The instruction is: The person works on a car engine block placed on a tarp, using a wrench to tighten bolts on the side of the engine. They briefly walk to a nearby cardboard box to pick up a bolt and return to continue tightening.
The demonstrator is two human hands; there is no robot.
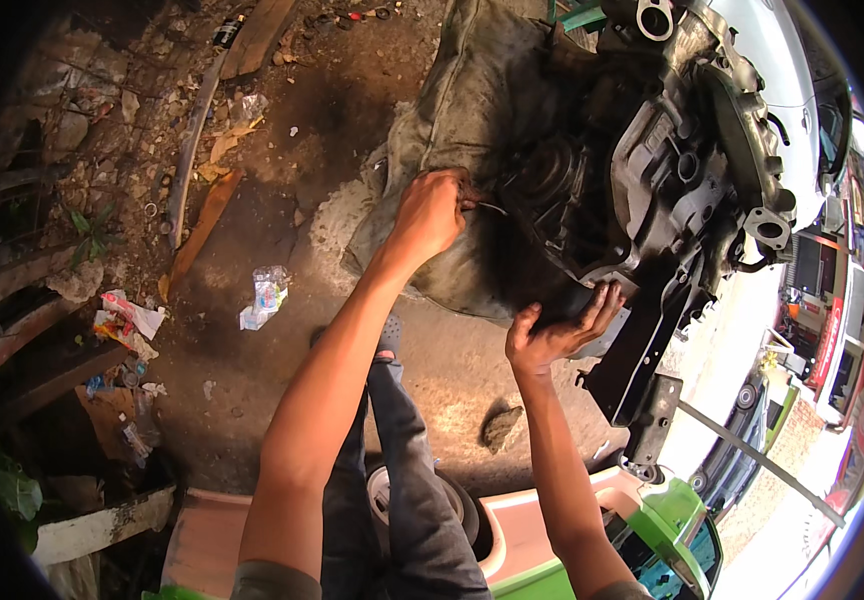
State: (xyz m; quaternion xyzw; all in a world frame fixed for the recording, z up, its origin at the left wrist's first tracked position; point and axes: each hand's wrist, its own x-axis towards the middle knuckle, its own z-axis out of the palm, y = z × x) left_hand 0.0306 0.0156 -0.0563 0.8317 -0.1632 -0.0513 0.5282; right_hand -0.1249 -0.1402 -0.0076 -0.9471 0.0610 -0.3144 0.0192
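Note:
A dark, greasy engine (652, 170) stands at the right, its lower side facing the cloth. My left hand (432, 212) is closed in a fist near the engine's left side. From its fingers a thin, shiny metal rod (493, 208) points toward the engine; the rest of it is hidden in the grip. My right hand (564, 332) lies with fingers stretched along a grey metal plate (612, 283) at the engine's near edge, thumb apart. A long black bracket (634, 350) extends beside that hand.
A stained grey-green cloth (472, 90) is spread under and beside the engine. Litter, wood strips (202, 235) and a crumpled plastic wrapper (265, 297) lie on the dirt floor at left. A stone (500, 427) lies near my feet. Pink-and-green car bodywork (522, 530) is close below.

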